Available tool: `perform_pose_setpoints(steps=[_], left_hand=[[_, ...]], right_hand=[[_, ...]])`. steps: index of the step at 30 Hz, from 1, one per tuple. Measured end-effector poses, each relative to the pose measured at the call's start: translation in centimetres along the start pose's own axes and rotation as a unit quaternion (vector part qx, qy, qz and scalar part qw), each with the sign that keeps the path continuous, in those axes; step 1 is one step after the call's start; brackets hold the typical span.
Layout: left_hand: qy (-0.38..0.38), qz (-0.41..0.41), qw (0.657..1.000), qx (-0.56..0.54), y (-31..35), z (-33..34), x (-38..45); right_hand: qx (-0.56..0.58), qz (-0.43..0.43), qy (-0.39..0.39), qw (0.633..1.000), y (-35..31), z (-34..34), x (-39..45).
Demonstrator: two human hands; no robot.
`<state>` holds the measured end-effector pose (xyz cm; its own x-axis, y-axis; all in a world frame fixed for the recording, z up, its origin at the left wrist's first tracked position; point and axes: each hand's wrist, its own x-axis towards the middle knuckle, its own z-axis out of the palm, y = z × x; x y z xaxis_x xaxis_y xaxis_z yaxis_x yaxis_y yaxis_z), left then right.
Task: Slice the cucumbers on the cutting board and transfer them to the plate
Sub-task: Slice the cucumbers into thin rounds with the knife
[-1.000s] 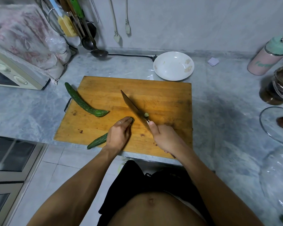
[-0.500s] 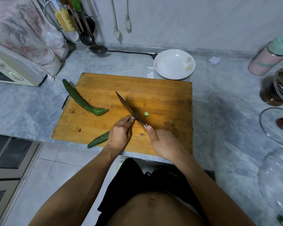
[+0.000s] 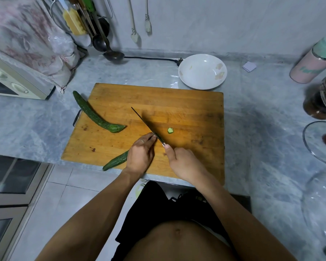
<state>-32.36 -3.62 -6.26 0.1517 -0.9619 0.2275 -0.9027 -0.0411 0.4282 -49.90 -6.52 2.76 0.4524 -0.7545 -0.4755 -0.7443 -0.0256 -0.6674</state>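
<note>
A wooden cutting board [image 3: 186, 110] lies on the grey marble counter. My left hand [image 3: 140, 154] holds down a dark green cucumber [image 3: 116, 160] at the board's near edge; its cut end is hidden under my fingers. My right hand [image 3: 184, 163] grips the handle of a knife [image 3: 147, 126], whose blade stands on edge against my left fingertips. One small cut end piece [image 3: 170, 130] lies just right of the blade. A second whole cucumber [image 3: 94, 115] lies across the board's left edge. The white plate [image 3: 202, 71] sits beyond the board's far right corner, holding nothing.
A toaster oven [image 3: 13, 80] under a flowered cloth stands at the left. Ladles and utensils [image 3: 100, 36] hang at the back wall, with a cord [image 3: 151, 58] along the counter. A pink bottle [image 3: 312, 63], a dark jar [image 3: 322, 102] and a glass lid [image 3: 320, 142] stand at the right.
The knife has moved left from the cut end piece to sit against my left fingertips, and its blade now stands more on edge. The end piece lies free on the board.
</note>
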Motion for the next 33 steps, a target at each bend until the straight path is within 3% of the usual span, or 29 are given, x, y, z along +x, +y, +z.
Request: perform_pose_setpoints(steps=[6, 10, 21, 33], left_hand=[[0.018, -0.009, 1.0, -0.016, -0.1, -0.6, -0.1], [0.027, -0.002, 0.999, -0.02, 0.0, -0.6, -0.3], [0.005, -0.012, 1.0, 0.01, -0.3, -0.2, -0.4], [0.002, -0.024, 1.0, -0.02, -0.3, -0.3, -0.4]], right_hand=[[0.155, 0.046, -0.06, 0.985, 0.9, -1.9, -1.2], [0.142, 0.064, -0.093, 0.983, 0.8, -2.7, -1.9], [0.102, 0.02, -0.026, 0.994, 0.9, -2.3, -2.4], [0.088, 0.011, -0.029, 0.996, 1.3, -2.2, -3.7]])
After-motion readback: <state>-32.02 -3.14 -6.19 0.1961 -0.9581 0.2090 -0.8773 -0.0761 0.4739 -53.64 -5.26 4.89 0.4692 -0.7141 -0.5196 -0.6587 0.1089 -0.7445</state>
